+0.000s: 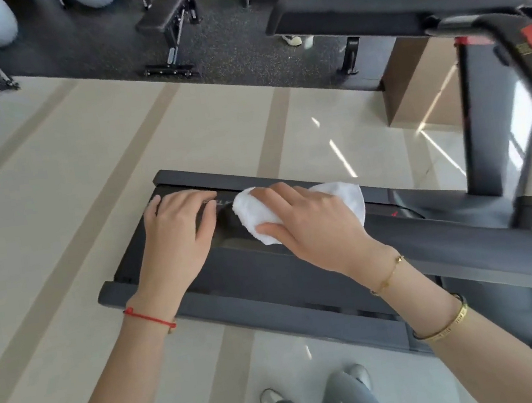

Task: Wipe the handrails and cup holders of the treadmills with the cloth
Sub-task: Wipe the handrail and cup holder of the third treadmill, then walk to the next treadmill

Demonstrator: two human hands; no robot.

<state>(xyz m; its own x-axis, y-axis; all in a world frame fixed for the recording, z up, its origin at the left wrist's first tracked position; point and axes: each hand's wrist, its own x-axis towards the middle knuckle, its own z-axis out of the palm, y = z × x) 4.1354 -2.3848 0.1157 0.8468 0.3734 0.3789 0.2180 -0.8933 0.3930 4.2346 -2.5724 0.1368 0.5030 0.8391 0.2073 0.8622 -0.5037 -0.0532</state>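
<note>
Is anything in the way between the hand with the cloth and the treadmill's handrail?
Nothing visible blocks it. The right hand holds the white cloth in open air over the treadmill deck; the handrail lies up and to the right, with only clear space between.

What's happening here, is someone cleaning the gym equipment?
Yes. A person stands over the rear end of a treadmill in a gym. Their right hand holds a white cloth bunched under the fingers, above the deck. The left hand is spread out beside it, fingers fairly straight, holding nothing. The treadmill's handrail and console are up to the right, and neither hand is on them yet. A weight bench stands further back.
</note>
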